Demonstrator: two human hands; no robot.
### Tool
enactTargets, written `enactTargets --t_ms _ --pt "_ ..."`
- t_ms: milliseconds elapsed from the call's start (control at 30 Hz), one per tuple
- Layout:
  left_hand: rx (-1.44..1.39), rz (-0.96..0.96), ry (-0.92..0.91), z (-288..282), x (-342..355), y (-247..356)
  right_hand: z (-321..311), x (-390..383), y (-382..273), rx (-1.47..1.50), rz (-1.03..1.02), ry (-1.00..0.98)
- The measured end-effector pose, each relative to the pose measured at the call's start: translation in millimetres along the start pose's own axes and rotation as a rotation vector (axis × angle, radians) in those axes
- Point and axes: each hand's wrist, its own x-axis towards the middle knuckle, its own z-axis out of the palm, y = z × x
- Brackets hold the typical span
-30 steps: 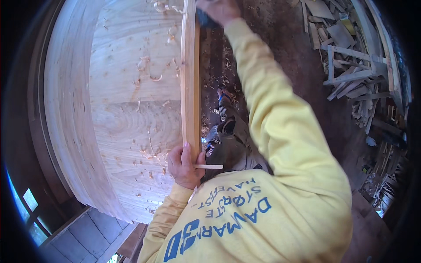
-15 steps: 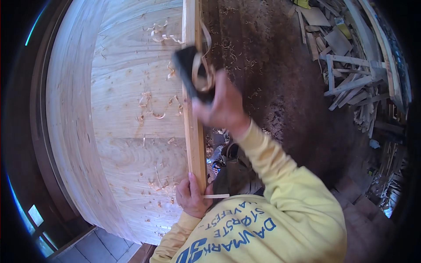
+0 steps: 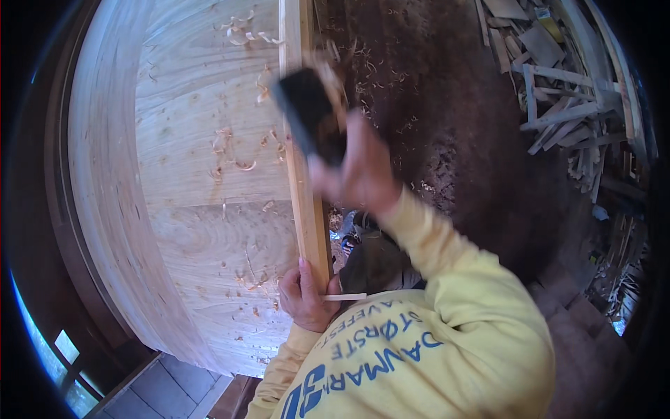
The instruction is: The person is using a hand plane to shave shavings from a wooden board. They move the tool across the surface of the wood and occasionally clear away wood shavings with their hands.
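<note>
My right hand [image 3: 359,164] is wrapped round a dark hand plane [image 3: 307,105], which is smeared by motion. The plane is over the long narrow wooden beam [image 3: 312,230]; whether it touches the wood I cannot tell. A pale curl of shaving [image 3: 329,73] shows at the plane's far right side. Closer to my body, my left hand [image 3: 307,302] grips the near end of the beam, thumb along its top and fingers at its sides. A thin pale strip of wood [image 3: 345,297] sticks out to the right beside that hand.
The beam lies along the right edge of a broad plywood surface [image 3: 216,174], where curled shavings [image 3: 222,140] are scattered. More shavings litter the brown floor [image 3: 433,91] to the right. Wood offcuts [image 3: 544,49] and a wooden frame [image 3: 565,98] are heaped at the far right.
The view has shifted slightly. The plane stays in my right hand over the beam but has turned a little, and the long loop of shaving on it has become a blurred curl. My left hand keeps its grip.
</note>
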Motion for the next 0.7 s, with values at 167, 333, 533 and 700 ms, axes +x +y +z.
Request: enactTargets --t_ms 167,333,533,700 --pt "0.007 0.037 -0.027 -6.1 2.5 1.7 -22.1 -64.8 -28.2 0.044 0.036 -0.135" --pt "0.028 0.045 -0.025 -1.4 1.5 3.6 14.7 123.0 33.9 -0.040 0.215 0.192" --pt "0.023 0.004 -0.009 -0.7 -6.4 -0.6 12.1 211.3 51.1 -0.001 0.332 0.008" --pt "0.064 0.029 -0.032 -0.3 -3.3 4.0 8.4 31.8 54.2 0.524 0.220 0.052"
